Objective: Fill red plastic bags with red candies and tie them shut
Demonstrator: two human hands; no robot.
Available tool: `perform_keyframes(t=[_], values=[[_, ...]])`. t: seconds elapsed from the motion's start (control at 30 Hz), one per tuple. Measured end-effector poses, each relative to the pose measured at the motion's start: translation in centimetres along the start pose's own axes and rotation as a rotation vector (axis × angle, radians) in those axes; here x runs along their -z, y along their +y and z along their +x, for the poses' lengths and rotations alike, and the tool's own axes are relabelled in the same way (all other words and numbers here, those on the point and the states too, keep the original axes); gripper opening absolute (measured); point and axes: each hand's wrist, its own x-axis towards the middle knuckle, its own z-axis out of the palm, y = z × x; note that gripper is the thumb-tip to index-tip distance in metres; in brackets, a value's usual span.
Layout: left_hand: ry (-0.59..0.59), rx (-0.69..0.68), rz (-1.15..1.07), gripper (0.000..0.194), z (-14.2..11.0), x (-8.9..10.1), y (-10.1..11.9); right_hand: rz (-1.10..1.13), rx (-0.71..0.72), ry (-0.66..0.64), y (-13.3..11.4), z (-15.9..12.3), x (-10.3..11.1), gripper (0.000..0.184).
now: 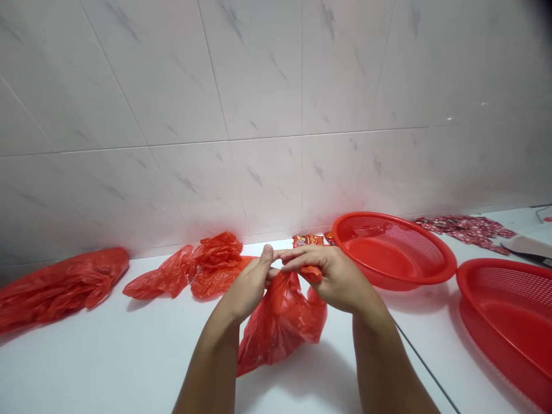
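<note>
A thin red plastic bag (284,322) hangs in front of me, gathered at its neck just above the white table. My left hand (254,279) is closed on the bag's neck from the left, thumb pointing up. From the right, my right hand (325,273) grips the same gathered part, and a bit of red plastic shows under its fingers. The fingertips of both hands meet at the neck. What the bag holds, if anything, cannot be made out.
Crumpled red plastic bags (218,264) and a larger red bundle (64,282) lie along the wall to the left. Behind my right hand are small red packets (308,240). Two red plastic baskets (388,282) stand right, near scattered red-and-white pieces (470,230) and a knife-like blade (528,246).
</note>
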Motion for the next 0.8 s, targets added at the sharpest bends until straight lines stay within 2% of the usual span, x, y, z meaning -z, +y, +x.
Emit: perform_keyframes(t=[0.07, 0.17, 0.3, 0.4, 0.5, 0.57, 0.67, 0.8], values=[[0.008, -0.06, 0.019, 0.061, 0.1, 0.0, 0.1, 0.025, 0.032, -0.035, -0.3, 0.0, 0.1, 0.067], [0.005, -0.164, 0.058, 0.054, 0.2, 0.1, 0.3, 0.063, 0.046, -0.071, -0.5, -0.1, 0.2, 0.052], [-0.006, -0.145, -0.007, 0.048, 0.0, 0.3, 0.4, 0.129, 0.022, -0.105, -0.8, -0.1, 0.1, 0.034], [-0.049, -0.113, -0.103, 0.05, -0.4, 0.5, 0.1, 0.251, 0.022, -0.126, -0.9, -0.1, -0.1, 0.032], [-0.145, -0.165, -0.143, 0.054, -0.5, 0.4, -0.1, 0.376, 0.032, -0.118, -0.8, -0.3, -0.2, 0.033], [-0.156, -0.212, -0.105, 0.06, -0.5, 0.3, 0.1, 0.4, 0.047, -0.115, -0.7, -0.4, -0.2, 0.033], [-0.055, -0.282, 0.024, 0.061, -0.6, 0.1, 0.5, 0.354, 0.042, -0.085, -0.8, -0.5, 0.1, 0.035], [0.23, -0.365, 0.211, 0.059, -1.1, -0.1, 1.2, 0.216, 0.012, 0.007, -1.2, -0.7, 0.7, 0.036]])
